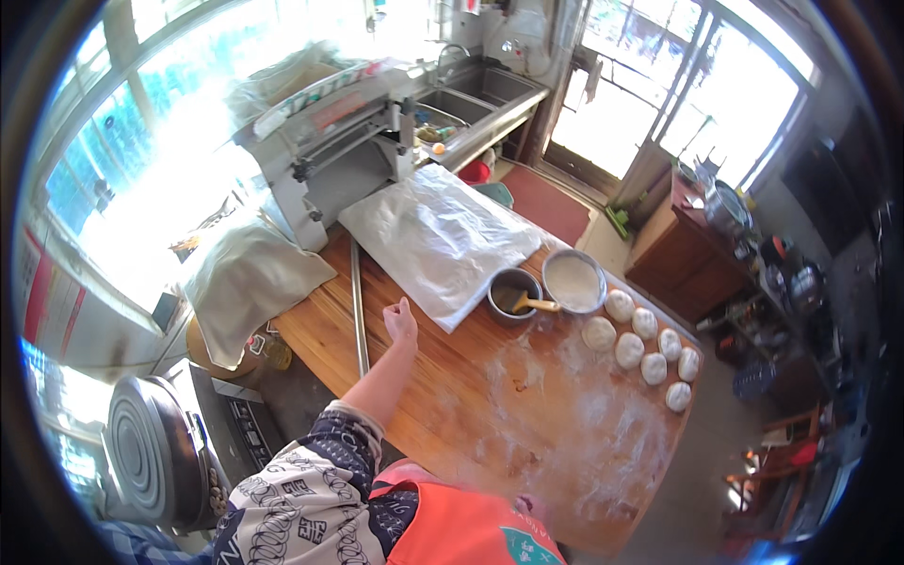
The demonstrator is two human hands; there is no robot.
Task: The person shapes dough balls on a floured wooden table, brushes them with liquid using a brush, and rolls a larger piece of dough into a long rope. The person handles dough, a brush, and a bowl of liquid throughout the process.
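Note:
My left hand (pixel 401 322) is stretched over the wooden table (pixel 452 381), its fingers curled and nothing visible in them. Left of it lies a long, thin metal bar (pixel 359 304). Beyond the hand, a crinkled white plastic sheet (pixel 445 240) covers part of the table. A metal pot (pixel 496 311) of dark liquid holds a brush with a yellow handle (pixel 542 305). Beside it is a bowl (pixel 602 296) of pale powder or paste. Several round, floured dough pieces (pixel 629 351) sit at the right. A small part of my right hand (pixel 526 504) seems to show beside the orange apron (pixel 466 526); most is hidden.
A dough-rolling machine (pixel 346 152) stands at the far left under the window. A cloth (pixel 247 275) drapes beside it. Below are a stove (pixel 244 417) and a large lidded pan (pixel 145 452). A sink (pixel 487 92) and wooden cabinet (pixel 664 247) lie beyond the table.

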